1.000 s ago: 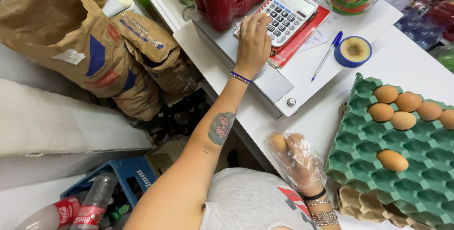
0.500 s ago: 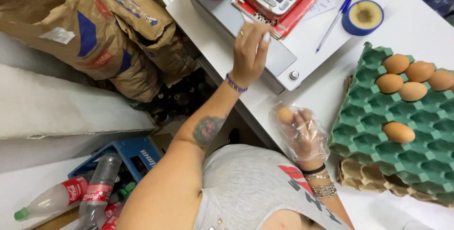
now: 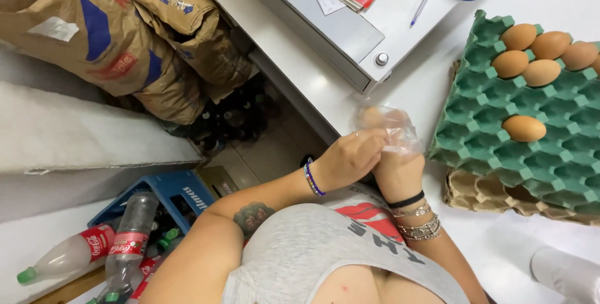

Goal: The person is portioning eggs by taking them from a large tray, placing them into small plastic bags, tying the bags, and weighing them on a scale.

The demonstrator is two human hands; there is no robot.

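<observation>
Head view, looking down past my chest to the white counter (image 3: 300, 72). My right hand (image 3: 395, 169) is inside a clear plastic bag (image 3: 390, 130), closed around an egg (image 3: 375, 116) that shows through the film, just left of the green egg tray (image 3: 531, 154). My left hand (image 3: 349, 157) touches the bag from the left, fingers pinched on the film beside the right hand. Five brown eggs (image 3: 524, 128) sit in the tray's cups: four grouped at its far corner, one alone nearer me. A grey metal box (image 3: 337, 29) lies beyond the tray's left edge. By my judgement the step in hand is bagging an egg; next, the film must be gathered gently so the shell is not squeezed.
</observation>
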